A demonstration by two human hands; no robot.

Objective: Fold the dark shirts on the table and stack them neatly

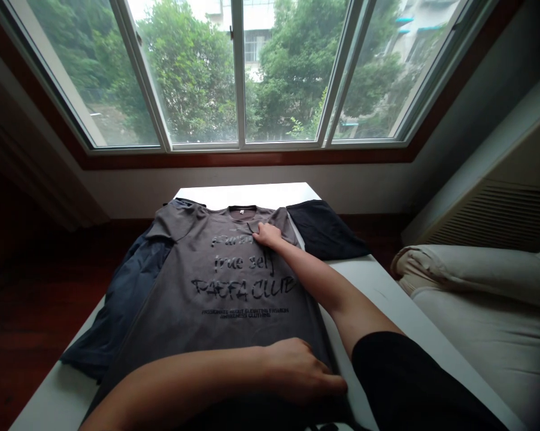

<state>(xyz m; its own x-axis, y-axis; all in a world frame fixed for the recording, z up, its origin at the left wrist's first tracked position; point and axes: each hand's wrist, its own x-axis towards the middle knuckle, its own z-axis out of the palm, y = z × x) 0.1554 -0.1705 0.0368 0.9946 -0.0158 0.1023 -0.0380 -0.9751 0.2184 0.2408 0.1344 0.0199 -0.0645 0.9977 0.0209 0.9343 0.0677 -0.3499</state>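
Note:
A grey T-shirt [225, 299] with black lettering lies front-up along a white table [387, 293]. My right hand [266, 234] rests near its collar at the right shoulder, fingers pinched on the fabric. My left hand [297, 370] reaches across to the shirt's lower right edge, its fingers curled onto the cloth at the hem side. A dark blue garment [126, 293] lies under the grey shirt and sticks out on the left.
A folded black garment [326, 230] lies at the table's far right corner. A cream cushion or sofa [481, 287] stands to the right of the table. A wide window [238, 72] fills the far wall. Dark wooden floor [23, 311] lies to the left.

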